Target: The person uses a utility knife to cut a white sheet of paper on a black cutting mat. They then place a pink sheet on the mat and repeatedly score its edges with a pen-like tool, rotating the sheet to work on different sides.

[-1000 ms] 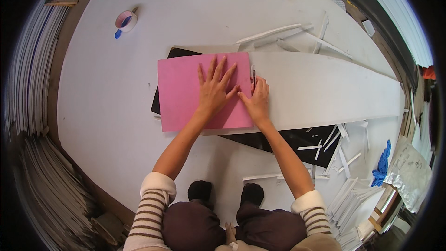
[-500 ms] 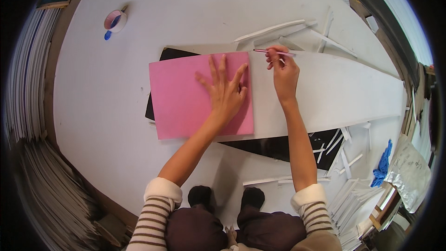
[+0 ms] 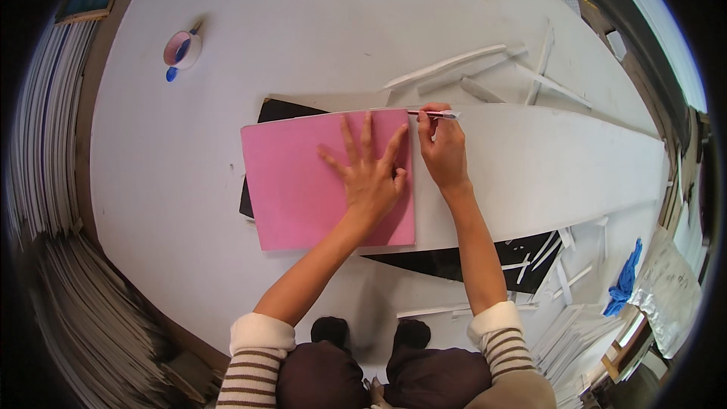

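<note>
My left hand lies flat on a pink rectangular board, fingers spread, pressing near its right half. The board rests over the left end of a long white sheet. My right hand pinches a slim pen, its dark tip pointing left at the board's top right corner. Whether the tip touches the sheet is too small to tell. A black mat sticks out from under the sheet at the near side, and black also shows past the pink board's upper left corner.
White offcut strips lie beyond the sheet, and more sit at the near right. A cup with a blue-stained brush stands at the far left. Blue crumpled cloth or glove lies right. Stacked sheets line the left edge.
My right hand has moved left and nearer, bringing the pen tip to the pink board's top right corner. My left hand stays spread on the board. The whole view has shifted slightly.
</note>
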Action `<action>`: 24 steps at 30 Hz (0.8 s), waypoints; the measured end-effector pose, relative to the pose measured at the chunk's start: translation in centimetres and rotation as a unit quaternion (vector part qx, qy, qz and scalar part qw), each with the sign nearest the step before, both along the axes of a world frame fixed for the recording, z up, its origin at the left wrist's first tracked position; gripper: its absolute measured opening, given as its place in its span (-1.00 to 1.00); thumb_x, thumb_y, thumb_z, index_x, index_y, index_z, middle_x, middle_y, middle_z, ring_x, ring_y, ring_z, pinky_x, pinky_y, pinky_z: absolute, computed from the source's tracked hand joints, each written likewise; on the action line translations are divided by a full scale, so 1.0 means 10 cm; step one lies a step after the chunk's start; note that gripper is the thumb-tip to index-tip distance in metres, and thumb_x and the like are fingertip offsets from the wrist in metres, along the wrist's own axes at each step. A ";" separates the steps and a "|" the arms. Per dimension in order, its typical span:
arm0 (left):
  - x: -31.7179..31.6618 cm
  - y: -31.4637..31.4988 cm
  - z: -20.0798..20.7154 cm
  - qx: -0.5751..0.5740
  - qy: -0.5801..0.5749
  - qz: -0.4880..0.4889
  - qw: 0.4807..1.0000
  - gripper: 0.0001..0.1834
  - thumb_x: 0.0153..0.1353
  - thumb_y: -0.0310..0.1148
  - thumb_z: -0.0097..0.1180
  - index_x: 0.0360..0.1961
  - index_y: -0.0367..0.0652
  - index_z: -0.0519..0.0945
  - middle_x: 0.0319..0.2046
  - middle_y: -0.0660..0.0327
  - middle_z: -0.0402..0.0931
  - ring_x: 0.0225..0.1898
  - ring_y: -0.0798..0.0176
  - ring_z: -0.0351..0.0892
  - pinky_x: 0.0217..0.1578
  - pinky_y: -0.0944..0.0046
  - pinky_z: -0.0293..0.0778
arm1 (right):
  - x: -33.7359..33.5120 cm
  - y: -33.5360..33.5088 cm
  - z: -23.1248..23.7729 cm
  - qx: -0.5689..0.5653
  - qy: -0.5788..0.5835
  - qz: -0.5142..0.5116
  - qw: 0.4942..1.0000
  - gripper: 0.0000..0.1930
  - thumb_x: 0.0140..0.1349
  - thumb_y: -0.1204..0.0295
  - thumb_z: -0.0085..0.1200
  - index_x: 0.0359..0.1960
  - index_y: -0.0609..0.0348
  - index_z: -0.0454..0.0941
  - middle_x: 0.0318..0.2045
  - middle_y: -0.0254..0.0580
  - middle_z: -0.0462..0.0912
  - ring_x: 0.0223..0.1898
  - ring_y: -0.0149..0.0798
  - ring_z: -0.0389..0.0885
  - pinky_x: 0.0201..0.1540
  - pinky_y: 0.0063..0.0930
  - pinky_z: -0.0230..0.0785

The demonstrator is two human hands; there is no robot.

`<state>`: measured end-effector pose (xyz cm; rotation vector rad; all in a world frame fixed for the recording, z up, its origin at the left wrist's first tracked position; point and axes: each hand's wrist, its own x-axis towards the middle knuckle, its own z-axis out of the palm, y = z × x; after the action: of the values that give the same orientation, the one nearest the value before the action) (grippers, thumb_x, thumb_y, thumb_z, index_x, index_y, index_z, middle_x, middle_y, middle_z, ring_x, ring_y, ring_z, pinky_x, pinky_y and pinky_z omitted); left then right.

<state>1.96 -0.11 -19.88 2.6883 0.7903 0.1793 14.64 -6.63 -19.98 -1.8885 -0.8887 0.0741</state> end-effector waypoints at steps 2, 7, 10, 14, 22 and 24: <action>0.00 0.00 0.00 -0.005 -0.005 0.004 1.000 -0.20 -0.06 -0.29 0.12 0.30 0.40 0.27 0.43 0.03 -0.22 0.44 -0.29 -0.48 0.10 -0.64 -0.62 | -0.02 -0.06 0.01 -0.014 -0.005 0.008 1.000 -0.90 0.23 0.54 0.05 -0.31 0.30 0.40 -0.35 -0.08 0.52 -0.47 -0.13 0.57 -0.44 -0.34 0.42; -0.01 0.00 -0.01 0.019 0.016 0.002 1.000 -0.17 -0.09 -0.21 0.18 0.31 0.46 0.25 0.42 0.05 -0.19 0.43 -0.32 -0.43 0.09 -0.69 -0.56 | -0.17 -0.29 -0.01 -0.023 0.031 0.033 0.999 -0.90 0.19 0.56 0.06 -0.31 0.29 0.41 -0.36 -0.06 0.51 -0.45 -0.08 0.57 -0.43 -0.30 0.42; 0.01 -0.01 -0.01 0.022 0.016 0.002 1.000 -0.18 -0.08 -0.21 0.19 0.30 0.45 0.26 0.42 0.05 -0.19 0.43 -0.31 -0.43 0.09 -0.69 -0.55 | -0.04 -0.19 -0.06 -0.007 0.005 0.025 1.000 -0.90 0.20 0.55 0.07 -0.30 0.29 0.41 -0.37 -0.05 0.51 -0.42 -0.09 0.58 -0.40 -0.29 0.42; 0.00 -0.01 0.00 0.007 0.007 -0.004 1.000 -0.20 -0.05 -0.29 0.11 0.31 0.39 0.25 0.43 0.04 -0.21 0.44 -0.28 -0.48 0.11 -0.65 -0.59 | 0.11 -0.02 -0.10 0.017 0.034 0.011 0.999 -0.89 0.21 0.53 0.07 -0.28 0.28 0.42 -0.36 -0.05 0.51 -0.39 -0.06 0.57 -0.37 -0.27 0.42; 0.00 -0.02 -0.01 0.022 0.027 0.001 0.999 -0.20 -0.05 -0.21 0.20 0.30 0.43 0.26 0.43 0.06 -0.21 0.44 -0.28 -0.46 0.11 -0.66 -0.55 | -0.01 -0.16 -0.09 0.009 0.004 0.028 1.000 -0.88 0.19 0.55 0.08 -0.28 0.26 0.42 -0.37 -0.09 0.49 -0.44 -0.08 0.55 -0.40 -0.29 0.43; 0.01 -0.01 -0.01 0.027 0.027 0.002 0.999 -0.19 -0.07 -0.19 0.23 0.29 0.45 0.27 0.43 0.06 -0.21 0.44 -0.30 -0.46 0.11 -0.67 -0.54 | -0.12 -0.29 -0.08 0.012 -0.016 0.041 0.999 -0.87 0.15 0.58 0.10 -0.29 0.25 0.42 -0.40 -0.11 0.48 -0.45 -0.09 0.54 -0.44 -0.30 0.42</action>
<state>2.03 -0.24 -20.01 2.7531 0.8190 0.1322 13.42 -9.54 -20.75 -1.8362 -0.9845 0.0826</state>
